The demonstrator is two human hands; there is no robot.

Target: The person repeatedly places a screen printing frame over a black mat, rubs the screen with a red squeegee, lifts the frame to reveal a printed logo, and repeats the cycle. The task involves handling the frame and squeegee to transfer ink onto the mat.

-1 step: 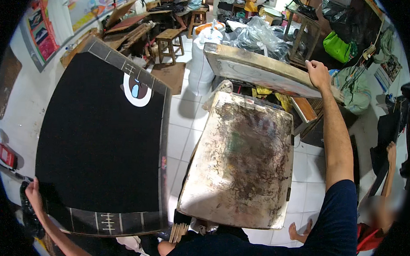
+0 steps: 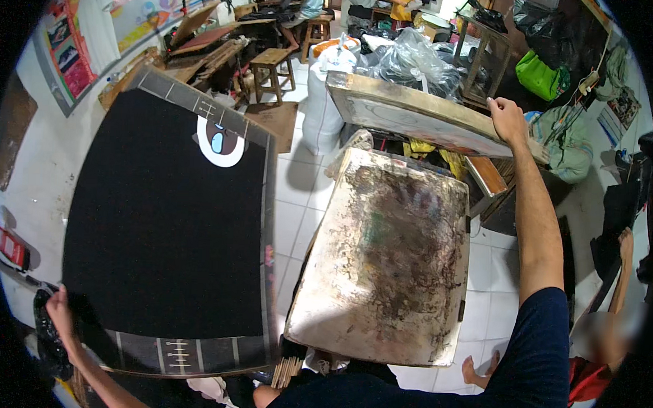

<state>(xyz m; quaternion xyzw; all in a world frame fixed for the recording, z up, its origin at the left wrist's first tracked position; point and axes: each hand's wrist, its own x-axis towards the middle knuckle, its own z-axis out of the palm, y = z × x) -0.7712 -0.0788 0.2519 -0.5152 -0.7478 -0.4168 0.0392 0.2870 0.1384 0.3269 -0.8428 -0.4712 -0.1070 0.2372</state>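
Observation:
My left hand (image 2: pixel 62 317) grips the lower left edge of a large board (image 2: pixel 134 348) with ruled marks, covered by black fabric (image 2: pixel 160 220). A white oval print (image 2: pixel 212 155) with brown and light blue lies near the fabric's top right. My right hand (image 2: pixel 509 124) holds the upper right end of a wooden-framed screen (image 2: pixel 409 99), raised and tilted behind a worn, ink-stained platen (image 2: pixel 382 256). The platen stands to the right of the black-covered board.
Wooden stools (image 2: pixel 270 62) and benches stand behind, near two seated or standing people (image 2: pixel 399 6). A white sack (image 2: pixel 323 103) and heaped clear bags (image 2: pixel 418 56) sit beyond the screen. At the right, a person's hand (image 2: pixel 625 243) holds dark cloth; bare feet (image 2: pixel 479 367) show on white tiles.
The black-covered board and my left hand appear shifted slightly to the right. The raised screen and my right hand are nearly unchanged.

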